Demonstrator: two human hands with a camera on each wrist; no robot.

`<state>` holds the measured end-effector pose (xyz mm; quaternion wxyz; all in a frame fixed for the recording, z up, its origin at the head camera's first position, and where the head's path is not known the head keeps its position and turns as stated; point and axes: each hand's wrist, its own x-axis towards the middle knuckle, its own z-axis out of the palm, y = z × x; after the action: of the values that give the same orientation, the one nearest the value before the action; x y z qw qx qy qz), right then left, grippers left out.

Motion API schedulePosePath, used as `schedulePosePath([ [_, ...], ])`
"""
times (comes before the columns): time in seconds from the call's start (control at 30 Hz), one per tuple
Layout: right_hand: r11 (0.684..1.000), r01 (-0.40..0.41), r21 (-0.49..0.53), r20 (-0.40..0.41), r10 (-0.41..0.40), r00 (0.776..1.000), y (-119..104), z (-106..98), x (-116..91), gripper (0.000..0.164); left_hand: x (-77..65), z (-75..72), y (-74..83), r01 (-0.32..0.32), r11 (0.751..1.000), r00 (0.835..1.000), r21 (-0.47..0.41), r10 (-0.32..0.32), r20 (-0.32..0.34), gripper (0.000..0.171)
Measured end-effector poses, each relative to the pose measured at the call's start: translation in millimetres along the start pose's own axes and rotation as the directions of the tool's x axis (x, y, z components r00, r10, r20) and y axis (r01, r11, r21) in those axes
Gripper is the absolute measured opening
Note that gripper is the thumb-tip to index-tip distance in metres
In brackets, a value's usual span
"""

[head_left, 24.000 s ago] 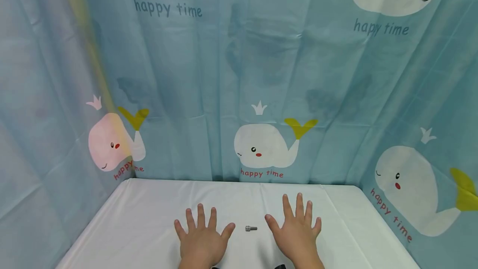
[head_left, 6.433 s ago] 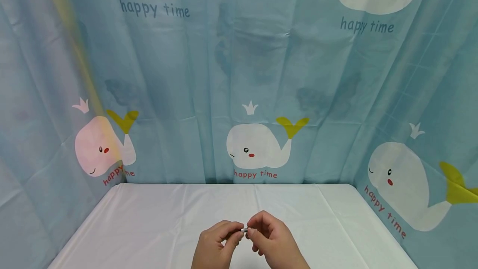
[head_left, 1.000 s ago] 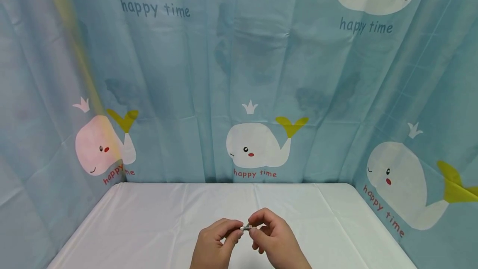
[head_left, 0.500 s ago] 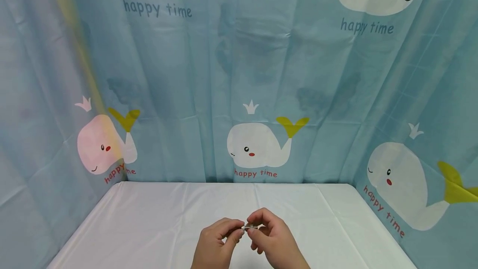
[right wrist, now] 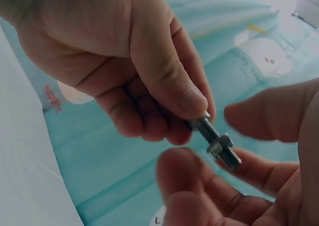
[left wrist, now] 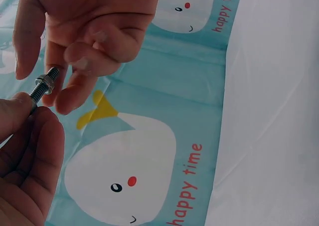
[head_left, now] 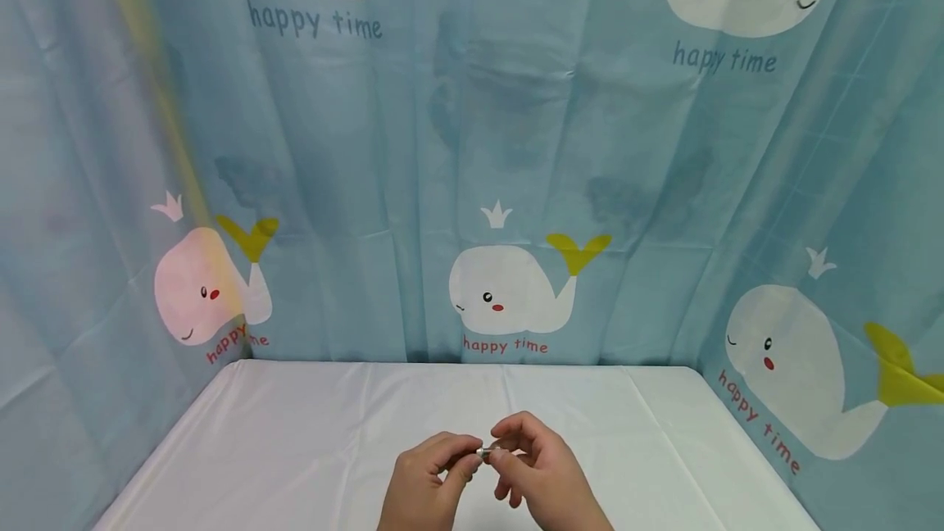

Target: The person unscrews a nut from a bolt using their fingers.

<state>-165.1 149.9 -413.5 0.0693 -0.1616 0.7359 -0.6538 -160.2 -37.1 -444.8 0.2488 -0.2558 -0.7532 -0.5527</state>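
Observation:
The left hand point(head_left: 424, 478) pinches the head end of a small metal bolt point(head_left: 483, 452) between thumb and index finger, above the table. A hex nut point(right wrist: 219, 145) sits on the bolt's thread, with a short length of thread showing beyond it. The right hand point(head_left: 549, 474) surrounds the nut end. In the right wrist view its thumb point(right wrist: 271, 114) stands apart from the nut, and its index finger lies behind the bolt's tip. Whether that finger touches is unclear. In the left wrist view the bolt point(left wrist: 37, 92) points up and right from the left fingertips.
A white-covered table point(head_left: 295, 408) lies under both hands. Behind it and at both sides hangs a light blue curtain point(head_left: 347, 187) printed with whales and lettering.
Long before, both hands lay flat with the bolt on the table between them; later they held it up together. Over the last second the right fingers shift slightly around the nut end.

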Motion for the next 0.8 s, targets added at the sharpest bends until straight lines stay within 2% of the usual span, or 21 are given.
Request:
schedulePosePath([
  [0.1, 1.0, -0.003, -0.016, -0.015, 0.003, 1.0, -0.8, -2.0, -0.4, 0.022, 1.0, -0.6, 0.5, 0.001, 1.0, 1.0, 0.003, -0.001, -0.004, 0.007],
  [0.27, 0.999, 0.002, -0.041, -0.034, -0.003, 0.999, -3.0, -2.5, -1.3, 0.015, 1.0, -0.9, 1.8, 0.026, 1.0, 1.0, 0.009, -0.026, 0.0, 0.007],
  [0.5, 0.999, 0.02, -0.05, -0.02, -0.021, 1.0, -6.6, -1.5, -1.6, 0.017, 0.6, -1.2, 3.2, 0.023, 1.0, 0.999, 0.005, -0.023, -0.024, 0.007],
  [0.63, 0.996, 0.016, -0.088, -0.018, -0.017, 1.0, -7.5, -1.9, -1.9, 0.019, 0.9, -1.6, 4.1, 0.02, 1.0, 1.0, 0.011, -0.02, -0.014, 0.007],
  [0.8, 0.995, 0.011, -0.102, -0.02, -0.013, 1.0, -8.5, -1.6, -2.7, 0.013, 1.0, -1.7, 4.2, 0.029, 0.999, 1.0, 0.027, -0.029, -0.006, 0.007],
])
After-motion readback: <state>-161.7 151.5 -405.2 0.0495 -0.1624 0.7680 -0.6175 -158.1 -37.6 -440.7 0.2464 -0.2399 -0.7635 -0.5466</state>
